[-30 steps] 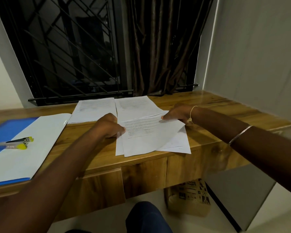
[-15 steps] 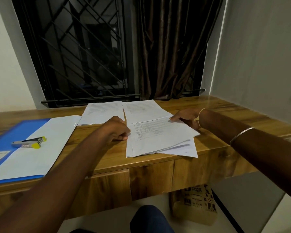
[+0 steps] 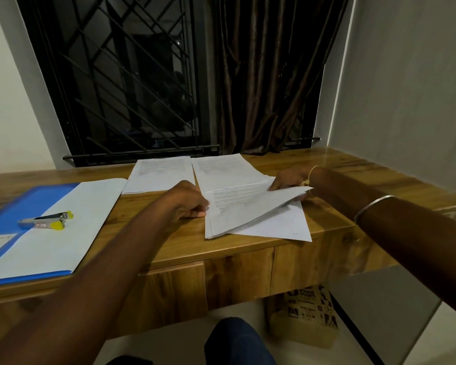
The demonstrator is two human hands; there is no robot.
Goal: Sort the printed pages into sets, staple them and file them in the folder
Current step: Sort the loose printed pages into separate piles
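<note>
My right hand (image 3: 290, 179) pinches the top page (image 3: 250, 206), raised off the paper stack (image 3: 282, 227). My left hand (image 3: 187, 201) curls at its edge; that grip I cannot tell.

My feed is dim and warm, lit from inside the room; the window (image 3: 121, 83) at the far side is black. The printed pages (image 3: 248, 206) are the brightest patch, with a thin shadow under the lifted sheet. Soft glare sits on the desk (image 3: 334, 164) at its far right. The folder (image 3: 37, 198) at the left edge is blurred, and straight lines bow near the edges.
</note>
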